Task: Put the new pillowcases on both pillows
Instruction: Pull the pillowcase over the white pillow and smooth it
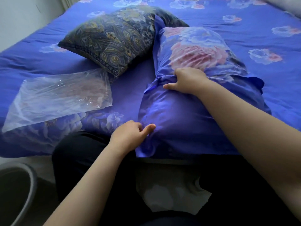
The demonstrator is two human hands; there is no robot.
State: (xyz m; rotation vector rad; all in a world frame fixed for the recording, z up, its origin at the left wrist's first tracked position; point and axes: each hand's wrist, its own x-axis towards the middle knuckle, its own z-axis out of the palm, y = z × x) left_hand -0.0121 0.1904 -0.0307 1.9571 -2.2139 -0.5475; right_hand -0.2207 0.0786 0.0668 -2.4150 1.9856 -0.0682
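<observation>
Right hand [187, 81]: bunching the blue pillowcase [175, 111] at mid-pillow
Left hand [130, 136]: pinching its near corner
Dark pillow [112, 39]: behind — untouched; bare

bare forearms [91, 181], no sleeves, black trousers [78, 154].

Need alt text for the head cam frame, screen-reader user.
A person's right hand bunches the blue floral pillowcase over a pillow on the bed, while the left hand pinches its near corner. Behind lie a dark paisley pillow and a clear plastic bag.
</observation>
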